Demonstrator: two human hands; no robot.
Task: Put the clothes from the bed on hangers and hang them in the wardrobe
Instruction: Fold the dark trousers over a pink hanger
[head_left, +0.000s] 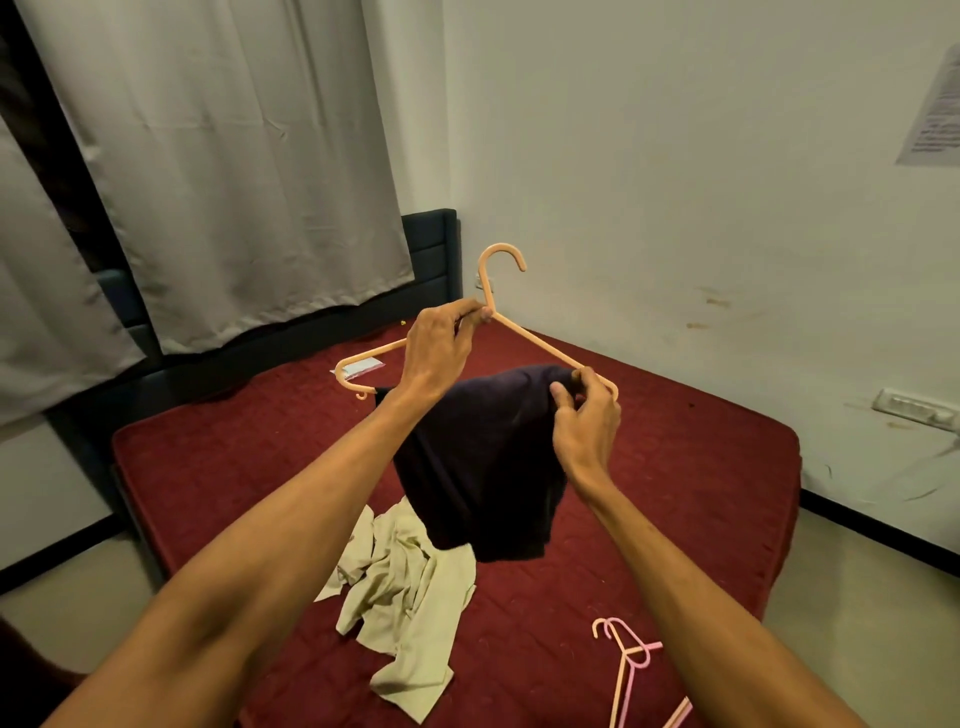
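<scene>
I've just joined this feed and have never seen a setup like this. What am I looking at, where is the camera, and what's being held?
There is no machine here: the two arms belong to a person working bare-handed. The single picture comes from a camera worn on that person's head, looking forward and down.

The left hand grips an orange hanger just below its hook. The right hand pinches a dark garment at the hanger's right end, and the rest of the cloth hangs down.

Below is a bed with a red mattress. On it lie a crumpled pale garment and, at the near right, spare hangers. A curtain hangs behind the bed.
</scene>
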